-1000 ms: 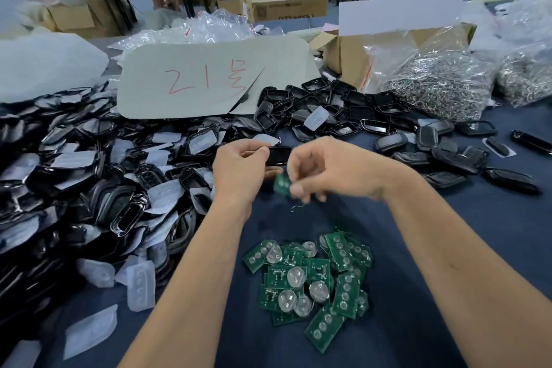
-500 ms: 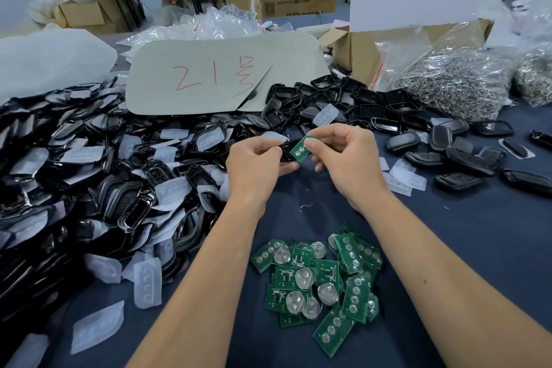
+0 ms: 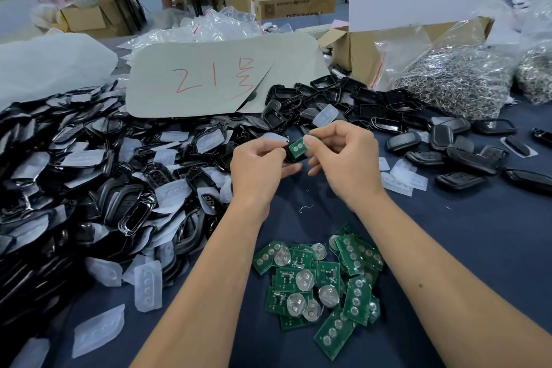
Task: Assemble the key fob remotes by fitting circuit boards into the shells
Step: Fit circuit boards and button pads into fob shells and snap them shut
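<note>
A big heap of black shells (image 3: pixel 89 188) lies left of the hands. Nearer the person than the hands sits the pile of green circuit boards (image 3: pixel 322 284). The right hand (image 3: pixel 343 164) pinches one circuit board (image 3: pixel 298 146) against the black shell (image 3: pixel 294 155), which the left hand (image 3: pixel 257 170) grips with curled fingers.

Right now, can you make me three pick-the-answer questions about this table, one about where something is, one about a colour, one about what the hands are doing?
1. Where is the pile of circuit boards?
A. between the two forearms
B. inside the cardboard box
C. on the floor

2. What colour is the writing on the grey sheet?
A. blue
B. red
C. yellow

3. What is the right hand doing?
A. resting flat
B. pinching a circuit board at the black shell held by the left hand
C. waving

Answers: 1 A, the pile lies between the arms; 2 B, the strokes are red; 3 B, fingertips pinch the board.
</note>
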Demonstrator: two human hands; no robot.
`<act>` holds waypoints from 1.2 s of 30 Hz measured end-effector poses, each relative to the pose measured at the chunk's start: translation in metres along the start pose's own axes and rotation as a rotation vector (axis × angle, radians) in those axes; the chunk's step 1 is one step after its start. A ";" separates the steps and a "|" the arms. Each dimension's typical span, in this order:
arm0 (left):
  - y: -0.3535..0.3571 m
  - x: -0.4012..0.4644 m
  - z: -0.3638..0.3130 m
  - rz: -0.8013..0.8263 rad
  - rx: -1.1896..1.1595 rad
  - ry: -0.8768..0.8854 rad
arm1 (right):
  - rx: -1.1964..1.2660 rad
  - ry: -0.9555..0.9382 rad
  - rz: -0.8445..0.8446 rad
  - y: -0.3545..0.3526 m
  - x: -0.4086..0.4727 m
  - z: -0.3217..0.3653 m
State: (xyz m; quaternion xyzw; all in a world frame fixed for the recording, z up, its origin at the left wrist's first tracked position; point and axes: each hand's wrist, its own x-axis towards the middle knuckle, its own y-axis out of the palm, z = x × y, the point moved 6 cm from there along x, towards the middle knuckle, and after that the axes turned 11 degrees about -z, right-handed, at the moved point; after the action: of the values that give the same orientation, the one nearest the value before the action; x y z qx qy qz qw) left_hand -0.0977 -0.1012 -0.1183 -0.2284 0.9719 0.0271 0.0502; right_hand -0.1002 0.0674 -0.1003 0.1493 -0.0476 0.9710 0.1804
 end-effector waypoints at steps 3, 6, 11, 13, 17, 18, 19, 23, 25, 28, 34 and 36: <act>0.000 0.000 0.000 0.004 -0.015 -0.008 | -0.026 -0.011 0.009 0.002 -0.001 0.000; 0.000 0.000 -0.001 0.008 -0.037 -0.002 | -0.118 -0.053 0.007 0.003 -0.001 -0.001; 0.000 -0.003 -0.003 0.041 -0.085 0.014 | -0.207 -0.093 -0.026 0.002 0.002 -0.001; -0.001 -0.004 -0.003 0.040 -0.092 0.015 | -0.210 -0.080 -0.020 0.002 0.003 -0.002; -0.003 -0.003 -0.002 0.042 -0.090 0.018 | -0.188 -0.033 0.036 0.003 0.003 -0.005; -0.004 -0.003 -0.002 0.043 -0.084 0.022 | -0.183 -0.024 0.049 0.003 0.003 -0.006; -0.004 -0.003 -0.002 0.047 -0.077 0.027 | -0.177 -0.017 0.060 0.003 0.003 -0.006; -0.004 -0.003 0.000 0.055 -0.056 0.038 | -0.191 -0.014 0.080 0.002 0.002 -0.007; -0.004 -0.003 -0.001 0.057 -0.054 0.036 | -0.248 -0.039 0.057 0.003 0.002 -0.006; -0.002 -0.002 -0.001 0.079 -0.061 0.029 | -0.288 -0.053 -0.013 0.001 0.002 -0.004; -0.004 -0.002 0.001 0.075 -0.042 0.033 | -0.237 -0.029 0.036 0.001 0.000 -0.003; -0.004 -0.002 0.002 0.076 -0.023 0.034 | -0.256 -0.035 0.051 0.002 0.000 -0.003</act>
State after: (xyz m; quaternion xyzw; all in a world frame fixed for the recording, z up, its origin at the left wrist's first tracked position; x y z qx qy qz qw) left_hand -0.0942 -0.1038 -0.1200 -0.1924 0.9802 0.0360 0.0299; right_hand -0.1016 0.0655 -0.1029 0.1409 -0.1780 0.9585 0.1725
